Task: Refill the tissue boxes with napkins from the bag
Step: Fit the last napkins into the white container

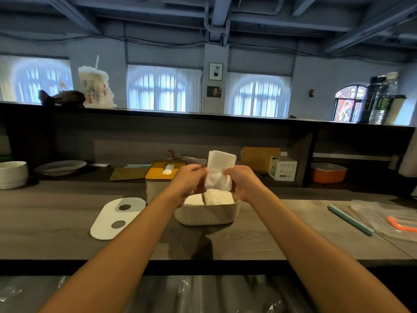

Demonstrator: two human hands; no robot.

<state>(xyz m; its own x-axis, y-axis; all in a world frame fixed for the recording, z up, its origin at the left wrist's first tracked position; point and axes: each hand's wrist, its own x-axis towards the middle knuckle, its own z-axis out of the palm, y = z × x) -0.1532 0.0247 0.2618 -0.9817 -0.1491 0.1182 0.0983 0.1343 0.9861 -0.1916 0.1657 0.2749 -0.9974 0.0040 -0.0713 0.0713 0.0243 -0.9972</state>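
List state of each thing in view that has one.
Box: open, lid off, napkins inside.
Lid: flat on counter, left of box.
Napkin: held above box by both hands.
Left hand: pinching napkin.
Right hand: gripping napkin.
Yellow box: closed, napkin poking out.
Orange container: lidded.

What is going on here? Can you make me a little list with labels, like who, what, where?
hands: left hand and right hand both pinch a stack of white napkins
napkins: held upright above the open box
box: beige tissue box on the grey counter, some napkins already inside
lid: white lid with two holes, lying flat left of the box
second box: yellow-topped box behind, tissue poking out
right side: clear plastic bag
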